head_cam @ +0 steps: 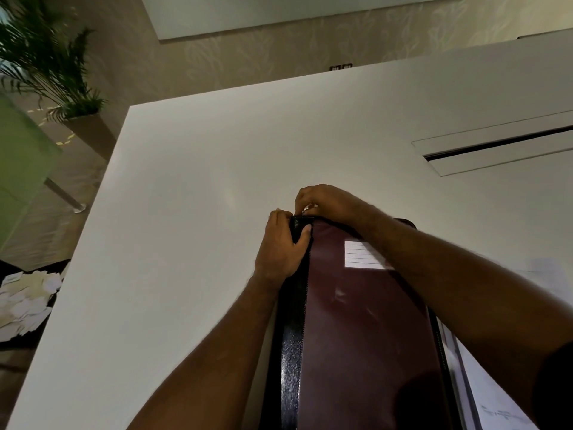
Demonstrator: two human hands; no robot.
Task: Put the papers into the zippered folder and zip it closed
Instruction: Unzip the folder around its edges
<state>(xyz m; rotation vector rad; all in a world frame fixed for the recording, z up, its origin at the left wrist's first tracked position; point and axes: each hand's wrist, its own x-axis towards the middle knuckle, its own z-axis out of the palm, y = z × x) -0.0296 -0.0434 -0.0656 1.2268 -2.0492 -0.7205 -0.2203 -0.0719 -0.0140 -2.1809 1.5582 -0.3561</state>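
Note:
A dark maroon zippered folder (366,321) with a black spine and a white lined label lies on the white table (201,181), running away from me. My left hand (283,246) grips its far left corner, thumb on top of the black edge. My right hand (325,201) reaches over the far edge and pinches something small at that corner, apparently the zipper pull. White papers (493,395) show along the folder's right side, under my right forearm; whether they lie inside or beneath the folder I cannot tell.
A long cable slot (496,147) is set into the table at the right. Off the table's left edge are a heap of torn paper scraps (28,302), a green chair (21,169) and a potted palm (55,66).

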